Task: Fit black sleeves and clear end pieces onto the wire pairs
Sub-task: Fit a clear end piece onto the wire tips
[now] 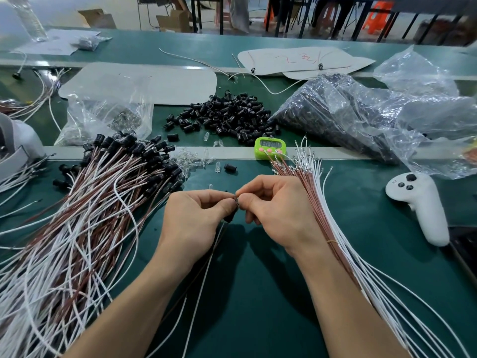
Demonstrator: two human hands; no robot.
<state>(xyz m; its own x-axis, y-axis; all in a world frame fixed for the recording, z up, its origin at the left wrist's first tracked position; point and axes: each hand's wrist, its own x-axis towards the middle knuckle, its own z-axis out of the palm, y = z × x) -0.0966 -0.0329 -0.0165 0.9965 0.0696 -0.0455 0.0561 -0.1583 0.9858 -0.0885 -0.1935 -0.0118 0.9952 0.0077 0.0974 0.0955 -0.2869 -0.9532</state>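
- Left hand: thumb and forefinger pinch a black sleeve; the other fingers are curled under.
- Right hand: thumb and forefinger pinch a small glinting tip at the sleeve's top end. It's too small for us to tell whether it's wire ends or a clear piece. The other fingers are loosely curled.
- The hands meet fingertip to fingertip above the worktop, with the sleeve between them, mostly hidden by the left thumb.
- Wire pair: one white and one brown wire run from the sleeve's lower end down toward us, between the forearms.
- Done pile: wires with black sleeves on, just left of the left hand.
- Bare bundle: wire pairs without sleeves, just right of the right hand, passing under the right wrist.
- Loose sleeves: a heap beyond the hands, well apart from them.
- Clear pieces: scattered between the done pile and the heap, near the hands.
- Sleeve bag is to the right of the heap.
- Green timer sits at the tips of the bare bundle.
- White controller is on the far right.
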